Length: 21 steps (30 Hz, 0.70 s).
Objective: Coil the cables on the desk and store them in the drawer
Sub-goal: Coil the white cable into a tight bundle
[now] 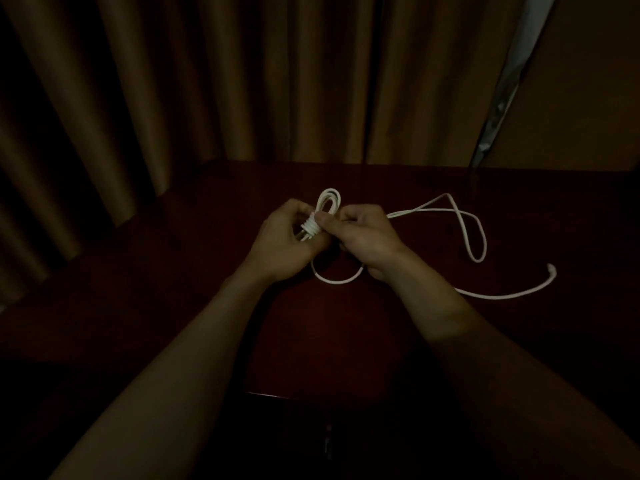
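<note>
Cable (478, 237) trails right of hands (325, 237) on desk (207, 271).

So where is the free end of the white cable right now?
In the head view, the white cable's free end lies on the desk, far right, beyond the right hand and the loose loop.

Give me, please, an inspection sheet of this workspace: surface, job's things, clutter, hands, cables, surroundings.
Surface: dark reddish wooden desk, glossy, dimly lit.
Job's things: white cable, partly wound into a small bundle between the hands.
Clutter: nothing seen.
Hands: left hand grips the bundle; right hand pinches the cable beside the wraps.
Cables: the unwound rest lies in loose loops on the desk to the right, its end free.
Surroundings: brown curtain behind the desk.
</note>
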Motion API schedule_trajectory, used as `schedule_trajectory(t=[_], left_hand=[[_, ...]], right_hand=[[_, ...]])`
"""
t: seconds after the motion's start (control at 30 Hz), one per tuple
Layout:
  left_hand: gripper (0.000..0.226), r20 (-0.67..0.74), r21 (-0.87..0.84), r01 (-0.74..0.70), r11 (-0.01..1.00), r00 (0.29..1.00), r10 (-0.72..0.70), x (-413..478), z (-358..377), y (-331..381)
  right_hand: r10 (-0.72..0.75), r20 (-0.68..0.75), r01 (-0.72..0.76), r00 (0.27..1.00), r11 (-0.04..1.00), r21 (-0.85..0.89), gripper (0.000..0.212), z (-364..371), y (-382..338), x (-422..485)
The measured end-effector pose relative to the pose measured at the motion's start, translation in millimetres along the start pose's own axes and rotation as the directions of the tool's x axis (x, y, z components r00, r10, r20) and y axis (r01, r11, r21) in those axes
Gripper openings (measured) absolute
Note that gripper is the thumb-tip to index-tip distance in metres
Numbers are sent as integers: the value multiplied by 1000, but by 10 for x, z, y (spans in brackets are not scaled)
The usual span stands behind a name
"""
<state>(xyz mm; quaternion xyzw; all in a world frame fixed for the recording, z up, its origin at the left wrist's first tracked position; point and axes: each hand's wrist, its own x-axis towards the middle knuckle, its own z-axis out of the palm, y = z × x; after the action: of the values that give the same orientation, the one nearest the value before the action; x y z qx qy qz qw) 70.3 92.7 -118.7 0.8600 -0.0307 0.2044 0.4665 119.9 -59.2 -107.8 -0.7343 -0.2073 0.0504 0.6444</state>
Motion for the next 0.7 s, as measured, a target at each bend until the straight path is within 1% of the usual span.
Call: schedule_trajectory(t=[0.1, 0.17, 0.23, 0.33, 0.37, 0.47, 0.53, 0.63, 0.7], left_hand=[[16, 111, -117, 20, 993, 994, -7, 11, 2, 26], [20, 130, -169, 36, 985, 991, -14, 6, -6, 44], [21, 109, -152, -8, 988, 994, 25, -2, -3, 44], [22, 53, -107, -70, 992, 996, 76, -18, -5, 32], [24, 29, -97, -81, 992, 996, 84, -23, -5, 29], [29, -41, -72, -90, 993, 995, 87, -34, -11, 42], [27, -75, -69, -89, 994, 994, 84, -35, -22, 40], [26, -101, -17, -79, 997, 992, 77, -34, -26, 34], [29, -103, -16, -59, 998, 993, 57, -29, -24, 29]], right_hand=[[8, -8, -8, 1000, 1000, 13, 41, -51, 7, 4], [13, -3, -13, 1000, 1000, 12, 40, -58, 3, 5], [17, -2, -17, 1000, 1000, 17, 38, -55, 4, 5], [38, 35, -41, 999, 997, 61, 19, -23, -28, -20], [44, 44, -48, 998, 996, 77, 16, -12, -36, -28], [66, 39, -70, 997, 991, 113, 19, 18, -35, -30], [67, 53, -73, 996, 989, 128, 24, 22, -33, -37], [69, 81, -76, 994, 993, 91, 33, 31, -21, -58], [72, 44, -74, 996, 995, 69, 35, 44, -7, -53]])
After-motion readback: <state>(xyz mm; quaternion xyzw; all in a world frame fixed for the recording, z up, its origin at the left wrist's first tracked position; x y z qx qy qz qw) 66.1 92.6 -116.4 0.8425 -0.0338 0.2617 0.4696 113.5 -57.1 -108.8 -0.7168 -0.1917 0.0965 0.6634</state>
